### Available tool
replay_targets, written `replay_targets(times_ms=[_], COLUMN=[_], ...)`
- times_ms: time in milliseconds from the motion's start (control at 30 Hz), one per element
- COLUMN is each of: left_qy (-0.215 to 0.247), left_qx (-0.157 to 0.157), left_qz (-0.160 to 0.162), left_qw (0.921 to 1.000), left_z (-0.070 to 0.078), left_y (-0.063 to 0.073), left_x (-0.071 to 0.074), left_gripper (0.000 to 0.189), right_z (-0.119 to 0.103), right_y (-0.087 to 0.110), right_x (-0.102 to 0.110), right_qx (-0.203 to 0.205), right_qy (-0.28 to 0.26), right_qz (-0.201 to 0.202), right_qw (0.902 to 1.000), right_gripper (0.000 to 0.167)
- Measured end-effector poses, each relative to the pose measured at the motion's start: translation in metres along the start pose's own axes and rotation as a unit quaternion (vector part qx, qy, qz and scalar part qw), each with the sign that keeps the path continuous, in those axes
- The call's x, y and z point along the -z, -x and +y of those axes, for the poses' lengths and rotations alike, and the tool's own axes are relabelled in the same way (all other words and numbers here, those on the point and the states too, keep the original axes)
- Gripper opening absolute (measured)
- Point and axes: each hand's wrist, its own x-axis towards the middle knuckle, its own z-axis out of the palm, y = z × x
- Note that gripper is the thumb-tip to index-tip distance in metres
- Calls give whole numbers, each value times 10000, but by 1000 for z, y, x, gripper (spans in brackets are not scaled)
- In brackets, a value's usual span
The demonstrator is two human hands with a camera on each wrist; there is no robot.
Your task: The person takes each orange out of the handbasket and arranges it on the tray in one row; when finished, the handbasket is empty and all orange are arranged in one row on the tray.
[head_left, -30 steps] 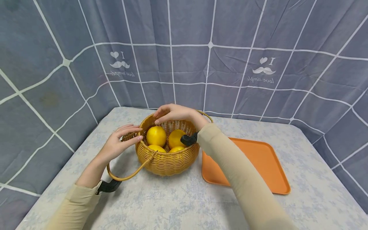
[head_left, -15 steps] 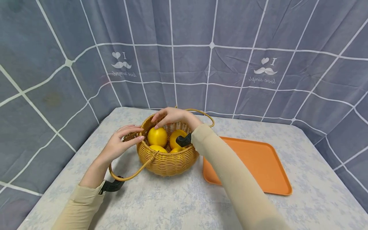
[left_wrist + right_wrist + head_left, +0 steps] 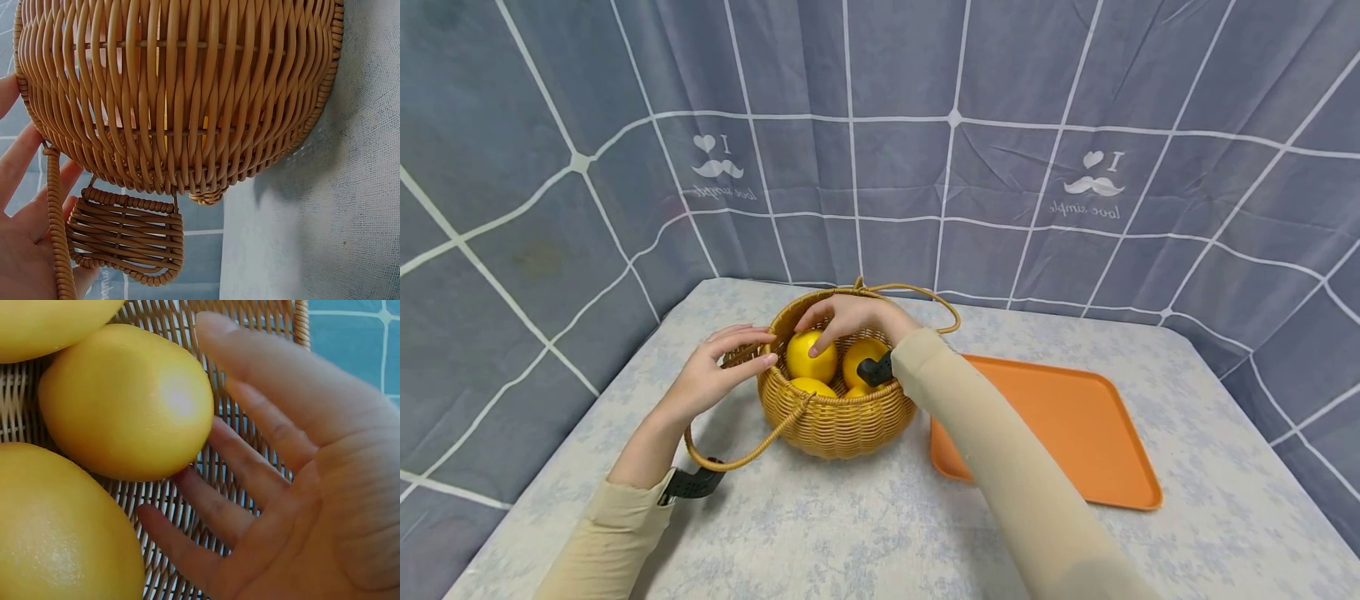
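A woven basket (image 3: 835, 433) holds several yellow citrus fruits. My left hand (image 3: 711, 367) rests at the basket's left rim, fingers and thumb nearly straight. In the left wrist view, that hand (image 3: 25, 212) lies beside the wicker side, behind a corded handle (image 3: 56, 231) and a small woven flap (image 3: 125, 231). My right hand (image 3: 850, 317) reaches over the rim into the basket, at the back left fruit (image 3: 808, 367). In the right wrist view, its spread fingers lie along and partly under a fruit (image 3: 128, 403), while the thumb stands apart from it.
An orange tray (image 3: 1045, 417) lies right of the basket, partly behind my right sleeve. One handle (image 3: 737, 458) droops to the front left; another handle (image 3: 917, 289) leans out at the back. A grey checked curtain (image 3: 895, 167) hangs behind the table (image 3: 850, 533).
My right hand has dropped lower into the basket, its thumb coming down over the back left fruit. My left hand keeps its place at the rim.
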Motion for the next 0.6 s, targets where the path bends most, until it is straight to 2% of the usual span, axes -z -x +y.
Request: replay_targets(times_ms=[233, 367, 600], left_qy=[-20, -39, -39], left_qx=[26, -23, -127], left_qz=[-15, 7, 39], left_qw=[10000, 10000, 9999], left_z=[1, 0, -2], left_y=[1, 1, 0], left_x=[0, -1, -2], left_gripper=[44, 44, 42], right_z=[2, 3, 6], right_y=[0, -1, -2], right_x=[-3, -4, -5], right_qx=[-217, -355, -305], right_qy=[29, 226, 441], right_qz=[-8, 41, 78], right_qw=[9998, 9991, 9985], right_gripper=[52, 55, 55])
